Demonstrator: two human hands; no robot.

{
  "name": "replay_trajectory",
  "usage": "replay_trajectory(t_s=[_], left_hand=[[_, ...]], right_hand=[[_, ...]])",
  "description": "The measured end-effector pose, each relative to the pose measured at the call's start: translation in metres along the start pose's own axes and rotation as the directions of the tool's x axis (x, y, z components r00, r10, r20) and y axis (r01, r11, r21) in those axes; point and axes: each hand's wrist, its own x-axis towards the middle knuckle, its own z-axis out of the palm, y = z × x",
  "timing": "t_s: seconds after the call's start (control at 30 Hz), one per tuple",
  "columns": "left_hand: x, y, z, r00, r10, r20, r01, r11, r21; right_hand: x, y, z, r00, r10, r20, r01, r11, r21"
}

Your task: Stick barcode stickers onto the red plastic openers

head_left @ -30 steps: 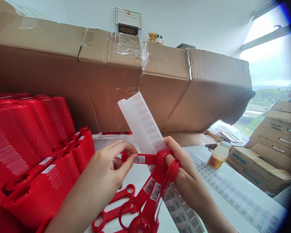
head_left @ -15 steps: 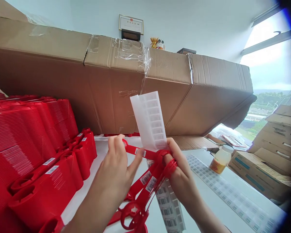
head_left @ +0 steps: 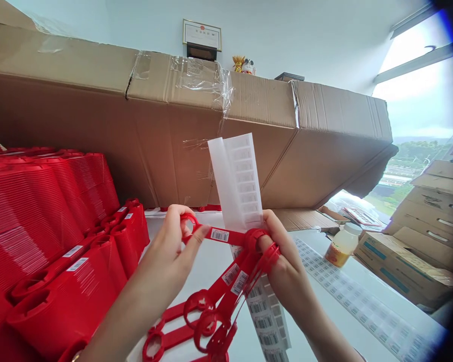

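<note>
My left hand (head_left: 179, 244) pinches the ring end of a red plastic strap (head_left: 226, 236), which carries a white barcode sticker (head_left: 219, 235) and is stretched level towards my right hand. My right hand (head_left: 283, 251) is closed, its fingers through the gathered rings of several red straps (head_left: 226, 296) that fan downward, two with barcode stickers showing. It also grips a sheet of barcode labels (head_left: 262, 317). The sheet's pale upper part (head_left: 241, 181) stands above the hands, with label-shaped outlines along one side.
Tall stacks of red plastic straps (head_left: 53, 201) fill the left side. A large cardboard box (head_left: 173, 136) stands across the back. On the white table (head_left: 320, 311) lie another label sheet (head_left: 343, 291) and a jar (head_left: 343, 245); cardboard boxes (head_left: 403, 266) stand at right.
My left thumb has moved off the sticker and onto the ring end, so the whole barcode shows. The hanging straps have spread further to the left.
</note>
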Motion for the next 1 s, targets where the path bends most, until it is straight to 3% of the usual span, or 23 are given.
replay_trajectory(t_s=[0.2,0.4,0.47,0.57,0.67,0.83,0.9,1.0], left_hand=[[-0.008,0.012,-0.024,0.991,-0.088,0.103,0.107,0.975,-0.194],[-0.014,0.024,-0.027,0.972,-0.105,0.211,0.199,0.844,-0.498],[-0.013,0.023,-0.028,0.963,-0.088,0.253,0.213,0.824,-0.525],[-0.011,0.019,-0.027,0.973,-0.073,0.219,0.168,0.872,-0.460],[-0.011,0.017,-0.019,0.997,-0.064,0.049,0.075,0.951,-0.300],[-0.010,0.017,0.001,0.986,-0.047,-0.158,0.045,0.999,-0.014],[-0.008,0.014,0.005,0.982,-0.022,-0.187,0.036,0.997,0.071],[-0.003,0.010,0.004,0.991,-0.033,-0.130,0.041,0.997,0.063]], right_hand=[[0.009,0.001,-0.014,0.996,0.085,0.026,-0.085,0.996,0.004],[0.016,0.004,-0.020,0.996,0.093,0.004,-0.093,0.995,-0.031],[0.018,0.004,-0.021,0.993,0.114,0.012,-0.113,0.993,-0.030],[0.018,0.006,-0.021,0.991,0.135,0.027,-0.134,0.991,-0.029],[0.017,0.008,-0.017,0.992,0.127,0.021,-0.126,0.990,-0.055],[0.008,0.008,-0.008,0.998,0.051,-0.023,-0.054,0.993,-0.109],[0.004,0.007,-0.006,0.999,0.025,-0.028,-0.028,0.993,-0.116],[0.000,0.006,-0.006,1.000,0.005,-0.029,-0.009,0.991,-0.131]])
